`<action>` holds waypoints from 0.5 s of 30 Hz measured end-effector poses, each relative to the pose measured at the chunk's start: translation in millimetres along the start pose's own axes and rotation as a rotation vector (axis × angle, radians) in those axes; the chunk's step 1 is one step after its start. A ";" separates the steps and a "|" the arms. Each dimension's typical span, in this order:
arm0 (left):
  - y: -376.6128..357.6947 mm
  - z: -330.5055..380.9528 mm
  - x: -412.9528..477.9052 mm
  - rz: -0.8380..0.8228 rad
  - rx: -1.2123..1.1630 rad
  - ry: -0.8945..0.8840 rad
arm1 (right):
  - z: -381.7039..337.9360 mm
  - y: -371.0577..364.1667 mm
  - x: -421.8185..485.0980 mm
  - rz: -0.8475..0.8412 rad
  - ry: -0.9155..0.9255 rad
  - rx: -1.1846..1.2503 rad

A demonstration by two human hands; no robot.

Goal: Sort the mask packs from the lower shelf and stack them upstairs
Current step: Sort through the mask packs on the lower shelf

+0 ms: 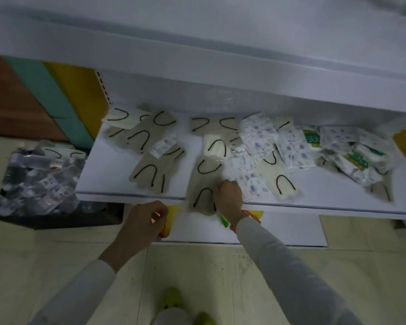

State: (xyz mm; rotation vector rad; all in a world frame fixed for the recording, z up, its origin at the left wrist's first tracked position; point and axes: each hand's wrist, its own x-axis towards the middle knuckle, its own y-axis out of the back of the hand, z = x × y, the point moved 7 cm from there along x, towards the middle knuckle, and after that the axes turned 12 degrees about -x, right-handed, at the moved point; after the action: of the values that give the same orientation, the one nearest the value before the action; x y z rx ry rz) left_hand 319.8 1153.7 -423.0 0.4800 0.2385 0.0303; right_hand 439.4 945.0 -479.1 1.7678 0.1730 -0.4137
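the right hand (229,198) is pinching a beige mask pack (201,181) that is hanging partly over the front edge of the white shelf (99,186), fingers curled onto its right side. the left hand (145,221) is hovering just below that edge with its fingers curled; something is glinting there, but whether it is holding anything i cannot tell.

the pack is looking light, thin and floppy in slick clear film, so it is likely sagging and sliding if taken by 1 corner; gripping across the middle, flat between thumb and fingers, seems safer.

more beige packs are lying loose across the shelf, with printed white packs (256,137) in the middle and green-labelled packs (359,158) heaped to the right. a dark bin (7,218) on the floor at the left is holding a jumble of wrapped packs.
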 end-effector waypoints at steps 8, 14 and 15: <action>-8.1 -8.9 21.5 -0.045 -0.006 0.000 | -18.8 -15.8 17.1 -0.059 -0.277 0.247; -11.5 -23.5 36.6 0.001 -0.085 0.100 | -21.9 -12.4 9.8 -0.091 -0.207 0.329; -7.4 -29.0 39.0 0.060 -0.139 0.151 | -27.1 -10.8 5.1 -0.102 -0.196 0.412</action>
State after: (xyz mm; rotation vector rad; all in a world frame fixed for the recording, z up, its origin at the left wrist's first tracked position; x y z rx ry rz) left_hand 350.7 1163.5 -460.0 0.3463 0.3674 0.1407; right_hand 445.4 973.2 -485.7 2.1118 0.0389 -0.7332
